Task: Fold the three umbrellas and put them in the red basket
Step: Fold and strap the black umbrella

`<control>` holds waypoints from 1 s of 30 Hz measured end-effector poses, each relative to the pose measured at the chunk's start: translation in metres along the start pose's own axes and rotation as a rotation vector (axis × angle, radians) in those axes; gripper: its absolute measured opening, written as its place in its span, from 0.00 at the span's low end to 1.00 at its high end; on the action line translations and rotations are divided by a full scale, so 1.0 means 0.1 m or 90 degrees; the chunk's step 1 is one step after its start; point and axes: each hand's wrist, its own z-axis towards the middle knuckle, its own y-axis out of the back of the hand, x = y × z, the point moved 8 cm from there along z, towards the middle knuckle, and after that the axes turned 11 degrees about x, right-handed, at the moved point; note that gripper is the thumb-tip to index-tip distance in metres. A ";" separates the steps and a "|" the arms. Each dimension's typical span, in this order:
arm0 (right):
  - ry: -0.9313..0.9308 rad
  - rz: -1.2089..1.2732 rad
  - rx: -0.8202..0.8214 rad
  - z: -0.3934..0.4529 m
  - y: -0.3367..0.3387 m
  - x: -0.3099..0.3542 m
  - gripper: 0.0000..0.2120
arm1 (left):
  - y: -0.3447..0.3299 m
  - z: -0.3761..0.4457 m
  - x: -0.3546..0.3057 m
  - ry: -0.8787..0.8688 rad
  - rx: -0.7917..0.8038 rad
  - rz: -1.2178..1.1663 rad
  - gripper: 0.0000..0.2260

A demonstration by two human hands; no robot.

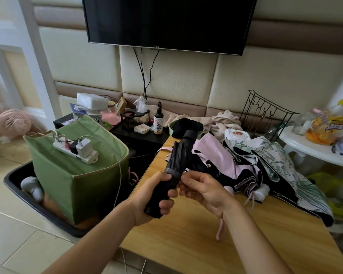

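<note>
A black umbrella (179, 157), rolled up tight, is held slanted above the wooden table (196, 244). My left hand (152, 196) grips its lower end. My right hand (204, 186) pinches the grey strap around its middle. A pink umbrella (222, 155) lies loose and unfolded on the table behind it. A white umbrella with a green leaf print (281, 161) lies unfolded to the right, its edge hanging over the table. No red basket is in view.
A green fabric box (77, 175) with a power strip (75, 151) on top stands in a black tray (14, 184) on the floor at left. A wire rack (265, 115), cloths, a spray bottle (158, 121) and a TV (166, 22) are behind.
</note>
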 end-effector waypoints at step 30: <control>-0.164 0.109 -0.169 -0.01 0.20 -0.31 0.06 | 0.32 0.08 -0.05 0.028 -0.161 0.403 0.14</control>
